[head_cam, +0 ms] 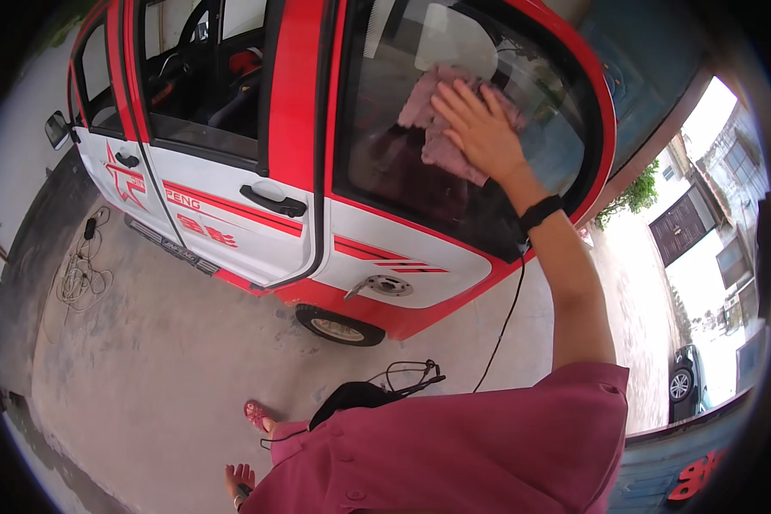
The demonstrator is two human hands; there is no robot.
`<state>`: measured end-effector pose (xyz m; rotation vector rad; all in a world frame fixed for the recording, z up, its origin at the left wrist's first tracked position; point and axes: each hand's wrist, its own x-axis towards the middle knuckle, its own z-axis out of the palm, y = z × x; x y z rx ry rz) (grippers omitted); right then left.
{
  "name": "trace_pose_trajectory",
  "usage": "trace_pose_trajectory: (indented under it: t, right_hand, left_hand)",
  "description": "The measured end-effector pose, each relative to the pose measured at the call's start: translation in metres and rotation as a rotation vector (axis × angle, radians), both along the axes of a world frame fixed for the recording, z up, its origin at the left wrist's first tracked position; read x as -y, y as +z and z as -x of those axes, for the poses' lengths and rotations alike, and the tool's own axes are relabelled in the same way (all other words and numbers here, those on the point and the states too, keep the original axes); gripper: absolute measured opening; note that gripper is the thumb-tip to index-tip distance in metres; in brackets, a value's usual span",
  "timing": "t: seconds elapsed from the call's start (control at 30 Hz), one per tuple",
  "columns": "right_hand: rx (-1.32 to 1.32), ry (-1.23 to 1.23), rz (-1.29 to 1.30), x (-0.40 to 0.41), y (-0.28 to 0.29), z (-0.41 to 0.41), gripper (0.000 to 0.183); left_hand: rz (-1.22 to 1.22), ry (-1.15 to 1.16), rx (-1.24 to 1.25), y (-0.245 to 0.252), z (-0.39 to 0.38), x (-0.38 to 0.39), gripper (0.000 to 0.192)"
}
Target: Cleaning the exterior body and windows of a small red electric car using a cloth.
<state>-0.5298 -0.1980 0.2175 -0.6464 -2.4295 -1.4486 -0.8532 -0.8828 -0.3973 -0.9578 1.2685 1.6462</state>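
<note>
My right hand point(482, 132) lies flat with spread fingers on a pink plush cloth point(424, 103), holding it against the glass. Beneath the cloth is the dark rear side window point(385, 154) of a small red-and-white vehicle point(295, 83). A black band circles my right wrist. Down at my side hangs my left hand point(239, 478), empty, its fingers somewhat apart, a watch or band at the wrist.
A thin black cable point(504, 321) runs from the vehicle's rear toward the ground. More black cord point(411, 369) loops near my body. Coiled pale cable point(80, 283) lies on the concrete floor point(167, 385) at left. A side mirror point(57, 130) and door handle point(273, 201) stick out.
</note>
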Motion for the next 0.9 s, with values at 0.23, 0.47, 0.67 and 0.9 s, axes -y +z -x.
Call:
trace_pose_trajectory:
  t: [0.23,0.47,0.67,0.9]
  right_hand:
    - [-0.162,-0.043,-0.328,0.001,0.111,-0.023,0.058]
    - [-0.351,-0.007,-0.277,0.007,0.086,-0.023,0.06]
    - [-0.299,-0.04,-0.145,0.011,0.023,-0.021,0.06]
    - [-0.151,-0.01,-0.052,0.002,-0.074,-0.026,0.057]
  left_hand:
    - [0.028,-0.136,-0.051,0.021,0.011,-0.025,0.077]
    - [0.043,-0.205,-0.052,0.033,0.008,-0.033,0.08]
    - [0.116,-0.283,-0.045,0.051,0.022,-0.07,0.076]
    - [0.148,-0.41,-0.113,0.074,0.042,-0.116,0.068]
